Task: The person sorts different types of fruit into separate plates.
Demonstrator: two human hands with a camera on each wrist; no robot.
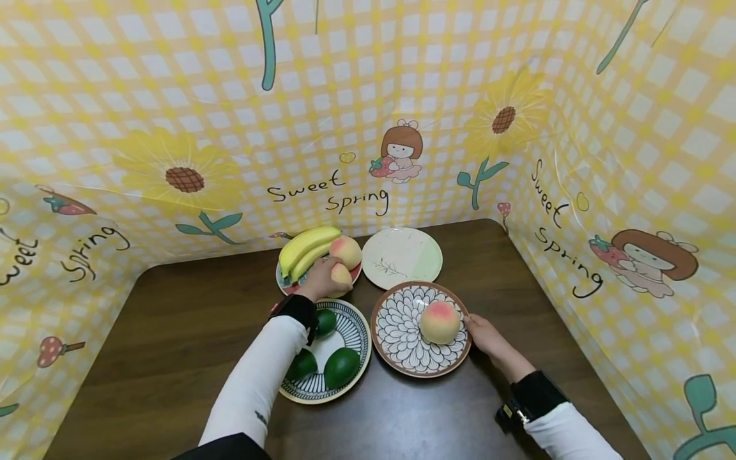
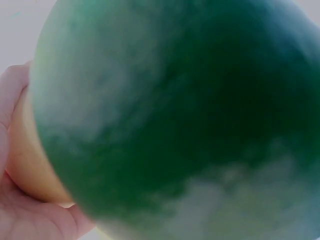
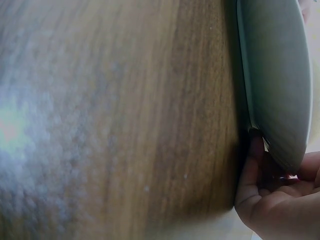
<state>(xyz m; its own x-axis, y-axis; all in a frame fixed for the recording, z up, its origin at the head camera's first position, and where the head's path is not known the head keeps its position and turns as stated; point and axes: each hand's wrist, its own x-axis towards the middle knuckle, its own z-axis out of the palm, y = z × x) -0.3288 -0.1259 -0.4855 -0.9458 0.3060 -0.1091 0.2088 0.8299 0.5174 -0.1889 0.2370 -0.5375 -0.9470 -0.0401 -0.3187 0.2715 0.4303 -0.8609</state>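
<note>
My left hand (image 1: 319, 280) grips a peach (image 1: 341, 275) over the front of the back-left plate. Its fingers and thumb curl round that peach (image 2: 35, 165) in the left wrist view, where a blurred green fruit (image 2: 185, 110) fills most of the picture. Beside it on the same plate lie another peach (image 1: 345, 251) and bananas (image 1: 307, 249). With my right hand (image 1: 489, 335) I pinch the right rim of a brown-edged, petal-patterned plate (image 1: 397, 332), which carries one peach (image 1: 440, 322). The right wrist view shows fingers (image 3: 250, 175) under the plate's edge (image 3: 280, 85).
A pale plate (image 1: 402, 257) with a twig pattern stands at the back. Front left, a striped plate (image 1: 363, 338) holds green fruits (image 1: 342, 368), partly under my left forearm. Checked cloth walls (image 1: 241, 160) border the brown wooden table (image 1: 184, 319) behind and at the sides.
</note>
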